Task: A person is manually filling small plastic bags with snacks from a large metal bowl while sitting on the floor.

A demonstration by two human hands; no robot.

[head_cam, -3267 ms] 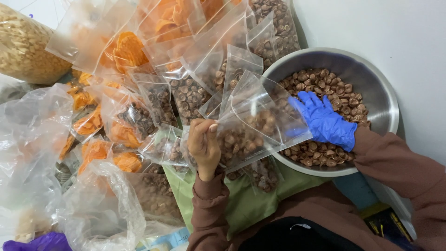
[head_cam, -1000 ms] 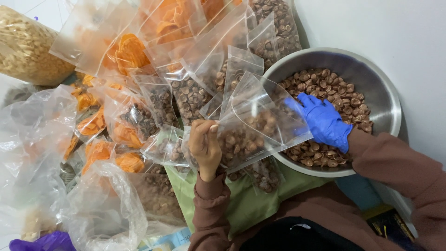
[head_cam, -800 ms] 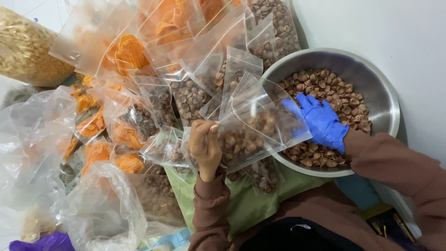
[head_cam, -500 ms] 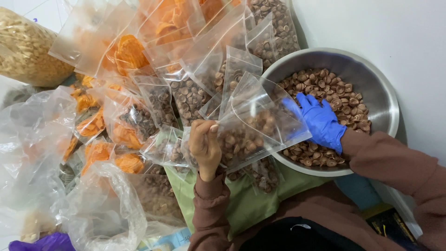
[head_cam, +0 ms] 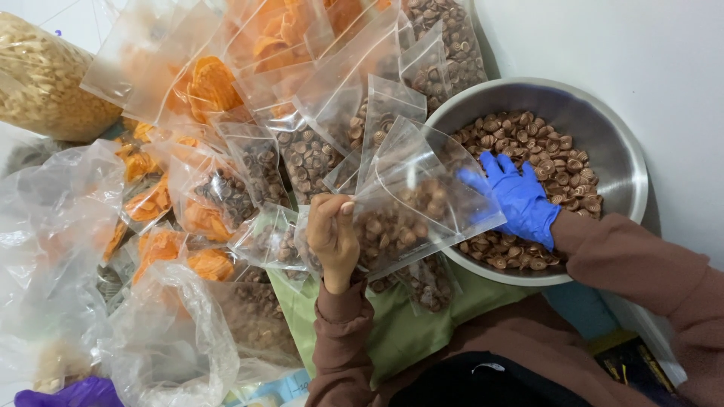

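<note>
At centre of frame, your bare left hand [head_cam: 332,237] pinched clear zip bag [head_cam: 422,200] by its lower left corner, bag partly filled with brown shell-shaped snacks [head_cam: 392,226], mouth tilted over rim of steel bowl [head_cam: 626,162] at right. Your blue-gloved right hand [head_cam: 516,197] lay at bag mouth, fingers loosely spread over bowl's snacks; whether it held any, cannot tell. Filled bags of orange chips [head_cam: 207,83] piled upper left.
</note>
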